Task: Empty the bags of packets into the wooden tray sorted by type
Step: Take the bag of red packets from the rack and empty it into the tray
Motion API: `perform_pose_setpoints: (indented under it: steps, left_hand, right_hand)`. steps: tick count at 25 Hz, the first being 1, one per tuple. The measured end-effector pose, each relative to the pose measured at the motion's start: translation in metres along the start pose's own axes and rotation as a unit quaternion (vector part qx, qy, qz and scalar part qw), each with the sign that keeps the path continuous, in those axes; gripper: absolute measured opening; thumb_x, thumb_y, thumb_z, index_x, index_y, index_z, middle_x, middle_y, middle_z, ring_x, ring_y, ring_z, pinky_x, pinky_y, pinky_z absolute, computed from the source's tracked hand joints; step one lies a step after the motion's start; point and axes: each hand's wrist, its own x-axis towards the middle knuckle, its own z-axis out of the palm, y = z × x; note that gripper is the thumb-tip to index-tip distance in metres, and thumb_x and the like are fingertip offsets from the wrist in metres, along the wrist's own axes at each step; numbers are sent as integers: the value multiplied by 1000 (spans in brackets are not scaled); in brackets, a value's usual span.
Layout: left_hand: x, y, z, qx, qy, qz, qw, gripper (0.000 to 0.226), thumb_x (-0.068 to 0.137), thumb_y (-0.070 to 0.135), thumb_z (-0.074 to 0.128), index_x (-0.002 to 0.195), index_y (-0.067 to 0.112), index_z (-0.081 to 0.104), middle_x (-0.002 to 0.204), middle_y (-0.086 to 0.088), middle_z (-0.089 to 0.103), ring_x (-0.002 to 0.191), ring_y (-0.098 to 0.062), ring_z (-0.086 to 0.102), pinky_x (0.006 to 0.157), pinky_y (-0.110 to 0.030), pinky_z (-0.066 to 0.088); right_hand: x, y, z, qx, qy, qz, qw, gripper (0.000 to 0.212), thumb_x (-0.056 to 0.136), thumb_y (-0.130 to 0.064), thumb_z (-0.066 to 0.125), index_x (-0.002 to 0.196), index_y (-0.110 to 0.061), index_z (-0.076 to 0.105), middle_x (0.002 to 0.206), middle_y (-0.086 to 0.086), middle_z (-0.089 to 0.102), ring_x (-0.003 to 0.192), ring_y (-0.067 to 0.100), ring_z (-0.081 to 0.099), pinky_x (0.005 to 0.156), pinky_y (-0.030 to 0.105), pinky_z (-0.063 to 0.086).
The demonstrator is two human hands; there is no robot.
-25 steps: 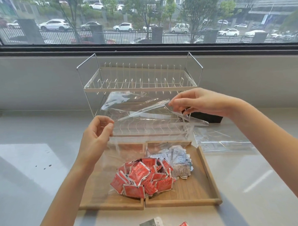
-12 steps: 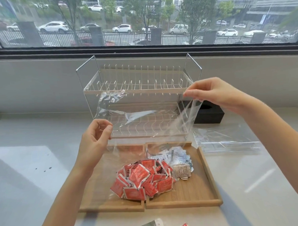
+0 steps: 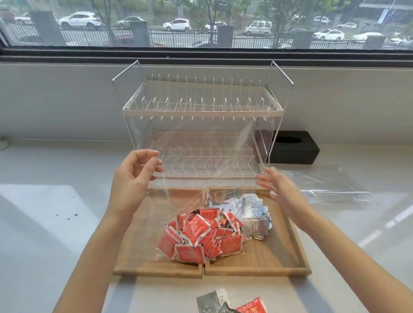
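Packets are mostly in the wooden tray [image 3: 300,251] already, so this looks pretty far along to me. Going left to right: the left hand [image 3: 134,182] is up over the tray's back left corner, thumb and fingertips pinched on the top edge of a clear plastic bag [image 3: 201,161] that hangs down in front of the dish rack [image 3: 199,109]. The bag looks empty from here, though it's see-through and hard to read. Below it, the red packets [image 3: 199,238] sit in a heap that's mostly in the left compartment but spills over the centre divider. Right next to them, touching, the white packets [image 3: 247,213] are piled in the right compartment. The right hand [image 3: 279,191] is blurred, fingers spread, just beside the bag's right edge, not gripping anything as far as I can tell. Further right, another clear bag [image 3: 330,187] lies flat on the counter [image 3: 39,220].

What's left, I'd guess: ditch the bag, nudge the red strays back over the divider, and deal with the two loose packets [image 3: 229,306] on the counter in front of the tray.
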Motion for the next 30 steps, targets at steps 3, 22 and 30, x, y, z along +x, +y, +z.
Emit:
perform_pose_setpoints:
  steps: [3,22,30]
  left_hand:
    - [2,-3,-1,-14,1,-9,1000,19,88,8,51,85,25,57,79,4,62,65,2,62,64,-11,50]
    - [-56,-123,-3,117,-266,-363,885,108,69,28,74,144,10,-1,139,-3,41,123,-19,46,106,-40,36]
    - [-60,-123,-6,178,-211,-271,922,44,76,18,68,107,23,39,114,-9,60,100,-25,62,89,-51,49]
  right_hand:
    - [-18,44,25,-109,-56,55,991,51,87,-35,54,133,-19,39,129,-3,50,113,14,50,90,27,42]
    - [-31,91,66,-343,17,62,937,50,85,-34,58,125,-11,41,124,12,49,113,24,49,93,32,39]
    - [-34,80,61,-355,-39,64,932,42,88,-40,52,114,-8,41,84,-1,55,82,19,58,67,31,46]
